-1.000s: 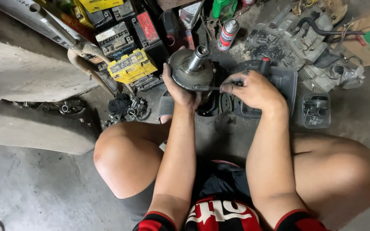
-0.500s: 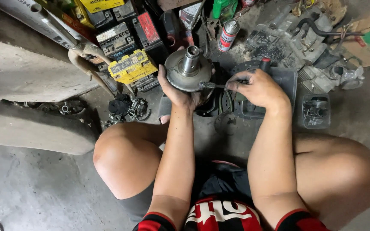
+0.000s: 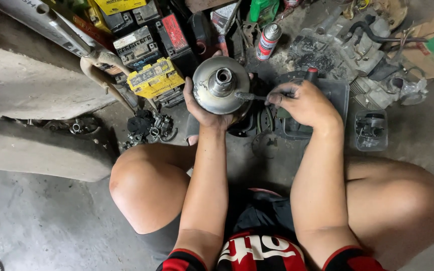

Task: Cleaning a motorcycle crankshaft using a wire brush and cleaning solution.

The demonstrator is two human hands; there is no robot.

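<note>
My left hand (image 3: 202, 108) cups a round grey metal pulley part (image 3: 219, 85) with a hollow hub in its middle, holding it face up above the floor. My right hand (image 3: 305, 103) pinches the handle of a thin wire brush (image 3: 249, 96), whose bristled tip lies against the pulley's face just right of the hub. Both forearms reach out between my bare knees. Under the hands sit a dark round engine part and a dark plastic tray (image 3: 340, 95).
Several old batteries, one yellow (image 3: 155, 78), are piled at the back left beside a bent pipe (image 3: 101, 70). A red and white spray can (image 3: 267, 41) stands behind the pulley. An engine block (image 3: 347, 50) and a small clear box (image 3: 371, 130) lie to the right. A concrete slab (image 3: 26, 90) fills the left.
My left hand has tipped the pulley so its face and hub turn more towards me. The brush tip has shifted up onto the face near the hub.
</note>
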